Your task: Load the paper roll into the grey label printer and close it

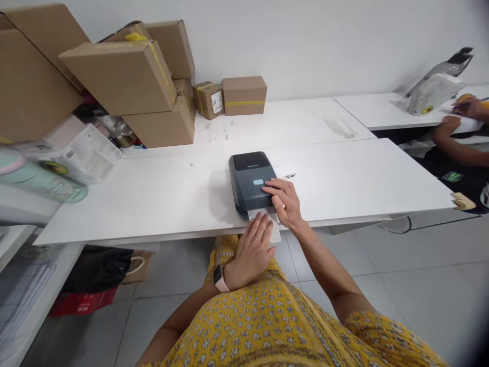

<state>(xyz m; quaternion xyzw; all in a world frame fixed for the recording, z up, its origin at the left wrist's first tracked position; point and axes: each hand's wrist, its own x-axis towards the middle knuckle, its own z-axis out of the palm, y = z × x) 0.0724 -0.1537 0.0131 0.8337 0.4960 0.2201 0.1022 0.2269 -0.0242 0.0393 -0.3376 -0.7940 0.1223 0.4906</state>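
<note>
A dark grey label printer [250,178] with a black window and a light blue button sits near the table's front edge. A white paper label [275,233] sticks out of its front slot and over the edge. My left hand [255,244] lies on this label with fingers stretched out, covering much of it. My right hand [284,201] rests on the printer's right side, fingertips on its top close to the button and thumb lower, by the front corner. A small white pen-like item [290,176] lies behind my right hand, partly hidden.
Cardboard boxes [122,71] are stacked at the left, with two smaller boxes [244,95] against the wall. A mint-green bottle [42,178] lies at far left. On the right, another person's hands [451,122] are at a second table, beside a white plastic-wrapped item [433,97].
</note>
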